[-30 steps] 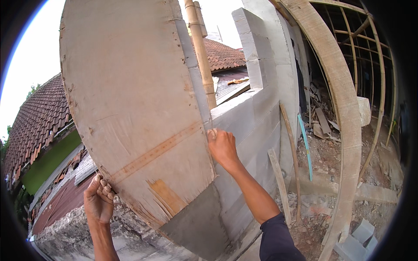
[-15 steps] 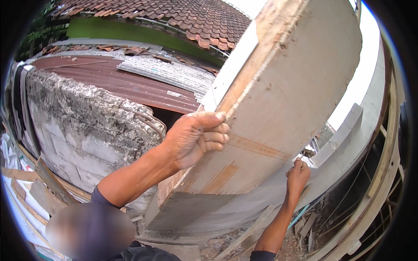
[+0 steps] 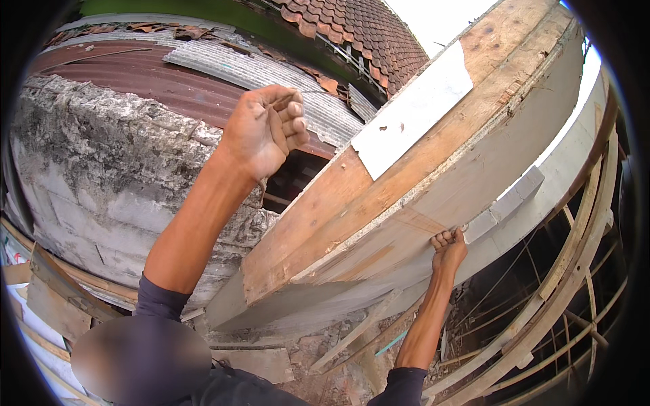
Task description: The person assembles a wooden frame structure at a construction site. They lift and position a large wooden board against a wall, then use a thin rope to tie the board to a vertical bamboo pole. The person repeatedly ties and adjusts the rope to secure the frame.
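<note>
A large grey-faced panel stands tilted before me, its edge made of raw timber boards. A white sheet lies flat along that edge. Raised left of the timber is my left hand, palm showing, thumb and fingers curled together. From its fingertips a thin dark wire runs to the right, apart from the panel. Over on the right, my right hand is closed against the lower side of the panel's grey face. What it grips, if anything, is hidden by the fingers.
A rough, broken-topped block wall stands left, with rusty and grey corrugated roofing behind it. Curved wooden strips sweep down the right side. Grey blocks sit beyond my right hand. Rubble and loose planks lie below.
My left hand has moved up and left, away from the timber edge, with its palm opening more to view. My right hand stays near the panel's lower side. The view has shifted, showing more timber edge.
</note>
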### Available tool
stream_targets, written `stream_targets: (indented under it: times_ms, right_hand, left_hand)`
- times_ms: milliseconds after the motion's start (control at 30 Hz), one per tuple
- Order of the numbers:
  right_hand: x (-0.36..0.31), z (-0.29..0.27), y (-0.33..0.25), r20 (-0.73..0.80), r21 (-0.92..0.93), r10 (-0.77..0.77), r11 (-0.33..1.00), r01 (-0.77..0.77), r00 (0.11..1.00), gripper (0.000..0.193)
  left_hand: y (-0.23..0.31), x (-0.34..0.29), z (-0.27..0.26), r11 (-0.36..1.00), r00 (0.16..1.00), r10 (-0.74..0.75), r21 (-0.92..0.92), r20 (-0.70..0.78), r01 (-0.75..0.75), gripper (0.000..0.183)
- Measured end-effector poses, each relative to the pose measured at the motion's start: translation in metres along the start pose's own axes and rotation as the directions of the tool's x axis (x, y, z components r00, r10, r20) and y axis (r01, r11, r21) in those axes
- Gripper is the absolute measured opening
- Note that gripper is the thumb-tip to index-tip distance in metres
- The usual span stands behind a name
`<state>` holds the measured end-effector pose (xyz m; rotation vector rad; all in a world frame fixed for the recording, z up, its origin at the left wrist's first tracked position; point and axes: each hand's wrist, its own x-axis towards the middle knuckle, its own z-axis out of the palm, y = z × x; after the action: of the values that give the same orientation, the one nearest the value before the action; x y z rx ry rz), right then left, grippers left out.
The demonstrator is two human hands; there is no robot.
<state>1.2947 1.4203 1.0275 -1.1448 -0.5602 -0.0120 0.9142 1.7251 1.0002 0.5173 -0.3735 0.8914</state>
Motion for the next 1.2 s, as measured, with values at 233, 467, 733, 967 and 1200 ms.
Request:
stream_targets:
  times_ms: [233, 467, 733, 967, 1200]
  right_hand:
    - [0.002, 0.007, 0.003, -0.042, -0.004, -0.028, 1.0, 0.028, 0.999, 0.029]
    - [0.002, -0.004, -0.001, -0.102, -0.042, -0.046, 0.998, 0.042, 0.994, 0.029]
    - [-0.002, 0.013, 0.007, -0.114, 0.004, -0.056, 0.998, 0.057, 0.992, 0.028]
    - [-0.007, 0.028, 0.0, -0.066, 0.018, -0.054, 0.998, 0.055, 0.996, 0.025]
    - [-0.007, 0.025, 0.0, -0.091, 0.004, -0.051, 0.999, 0.052, 0.995, 0.025]
  left_hand:
    - [0.01, 0.084, -0.029, 0.938, 0.801, -0.07, -0.312, -0.595, -0.15, 0.014]
    - [0.012, 0.023, -0.019, 0.891, 0.989, -0.119, -0.449, -0.093, 0.065, 0.012]
    - [-0.046, -0.055, 0.094, 0.958, 0.98, -0.183, -0.208, 0.077, 0.195, 0.012]
    - [-0.134, -0.054, 0.142, 0.965, 0.956, -0.263, -0.036, -0.13, 0.26, 0.016]
    - [-0.156, -0.053, 0.143, 0.933, 0.987, -0.068, 0.341, -0.145, 0.115, 0.021]
